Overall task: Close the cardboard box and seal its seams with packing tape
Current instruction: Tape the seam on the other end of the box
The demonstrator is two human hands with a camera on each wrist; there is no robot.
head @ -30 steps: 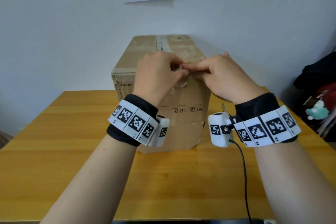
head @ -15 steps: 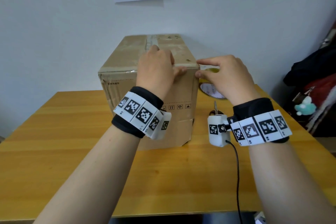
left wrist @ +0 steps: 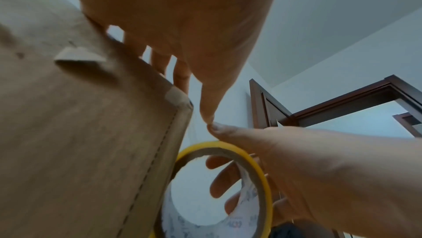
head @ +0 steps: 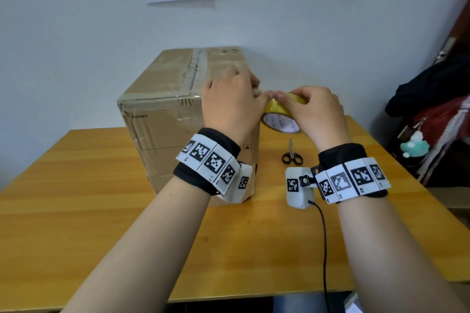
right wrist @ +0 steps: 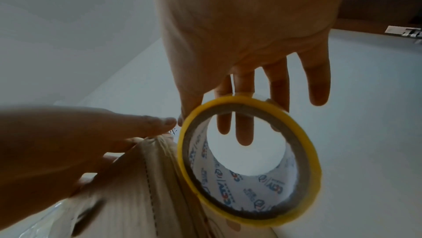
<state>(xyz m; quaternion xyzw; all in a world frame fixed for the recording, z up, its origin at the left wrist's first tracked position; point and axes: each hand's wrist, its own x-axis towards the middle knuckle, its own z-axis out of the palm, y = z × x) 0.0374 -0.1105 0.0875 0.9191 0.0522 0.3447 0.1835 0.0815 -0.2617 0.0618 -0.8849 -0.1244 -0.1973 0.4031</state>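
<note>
We note a brown cardboard box [head: 162, 114], a yellow tape roll [head: 281, 119] with blue-printed white core, black-handled scissors [head: 292, 155], and an orange-brown wood-grain surface [head: 76, 211].

Head view looks down across the table [head: 76, 211]; both wrist views look upward, close, sharing the tape roll [left wrist: 262, 173].

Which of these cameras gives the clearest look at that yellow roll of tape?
The right wrist view: the tape roll fills it, whole ring and printed core visible, held by the right hand. The left wrist view shows most of the ring, its left edge cut off by the cardboard box. In the head view, both hands largely cover it.
</note>
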